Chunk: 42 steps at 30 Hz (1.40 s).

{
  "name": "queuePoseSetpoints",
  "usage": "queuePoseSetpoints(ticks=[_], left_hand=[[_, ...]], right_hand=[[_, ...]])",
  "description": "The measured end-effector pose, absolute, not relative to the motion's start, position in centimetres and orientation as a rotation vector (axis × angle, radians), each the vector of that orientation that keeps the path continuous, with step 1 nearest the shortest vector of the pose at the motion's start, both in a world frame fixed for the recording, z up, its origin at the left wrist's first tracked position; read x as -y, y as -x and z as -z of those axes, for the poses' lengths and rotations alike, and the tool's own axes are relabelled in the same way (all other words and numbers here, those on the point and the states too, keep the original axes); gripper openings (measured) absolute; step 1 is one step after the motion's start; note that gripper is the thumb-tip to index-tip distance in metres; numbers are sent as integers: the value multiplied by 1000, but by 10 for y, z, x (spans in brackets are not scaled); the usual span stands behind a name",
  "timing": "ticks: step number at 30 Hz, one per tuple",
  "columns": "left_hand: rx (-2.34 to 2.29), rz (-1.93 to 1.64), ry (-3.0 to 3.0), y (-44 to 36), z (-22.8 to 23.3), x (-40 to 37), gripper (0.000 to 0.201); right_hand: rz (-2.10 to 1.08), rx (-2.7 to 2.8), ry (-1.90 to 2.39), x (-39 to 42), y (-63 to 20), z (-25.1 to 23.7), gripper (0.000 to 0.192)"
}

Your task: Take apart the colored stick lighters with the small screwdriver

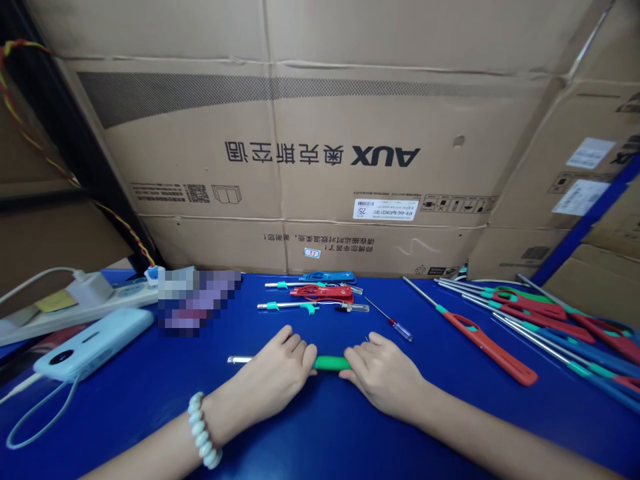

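A long-nosed lighter with a green handle (331, 363) lies level between my two hands, just over the blue table. My left hand (281, 360), with a beaded bracelet at the wrist, is closed around its front part; the metal tube tip (239, 360) sticks out to the left. My right hand (383, 370) is closed around the rear of the green handle, hiding its end. Just beyond my hands lie a red lighter shell (323, 293), a blue lighter shell (327, 276), a loose metal tube with teal fittings (293, 306) and a screwdriver (401, 330).
Several assembled lighters (550, 320) lie in a pile at the right, with a single red-orange lighter (493, 347) nearer. On the left are a light-blue power bank (95, 343) with its cable and a power strip (130, 293). Cardboard (320, 187) walls the back.
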<state>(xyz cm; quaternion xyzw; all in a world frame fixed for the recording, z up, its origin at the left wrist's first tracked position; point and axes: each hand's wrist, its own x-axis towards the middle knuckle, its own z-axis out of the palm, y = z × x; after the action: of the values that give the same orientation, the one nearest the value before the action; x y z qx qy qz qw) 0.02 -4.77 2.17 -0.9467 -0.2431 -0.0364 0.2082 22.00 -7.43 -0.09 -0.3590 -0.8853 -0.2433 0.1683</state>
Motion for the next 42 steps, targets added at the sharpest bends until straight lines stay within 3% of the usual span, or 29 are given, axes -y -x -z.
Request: queuePoseSetpoints(ticks=[11, 19, 23, 34, 42], left_hand=[[745, 169, 2679, 14, -44, 29, 11], [616, 207, 2925, 12, -47, 38, 19], [554, 248, 2998, -2, -35, 52, 19], [828, 216, 2848, 11, -34, 31, 14], [875, 239, 2779, 11, -30, 27, 13]], right_hand=[[553, 2418, 1144, 76, -214, 6, 17], [573, 2451, 969, 73, -216, 10, 18], [504, 2481, 953, 75, -216, 4, 28], [172, 2018, 1299, 47, -247, 0, 23], [529, 2222, 1424, 52, -241, 2, 10]])
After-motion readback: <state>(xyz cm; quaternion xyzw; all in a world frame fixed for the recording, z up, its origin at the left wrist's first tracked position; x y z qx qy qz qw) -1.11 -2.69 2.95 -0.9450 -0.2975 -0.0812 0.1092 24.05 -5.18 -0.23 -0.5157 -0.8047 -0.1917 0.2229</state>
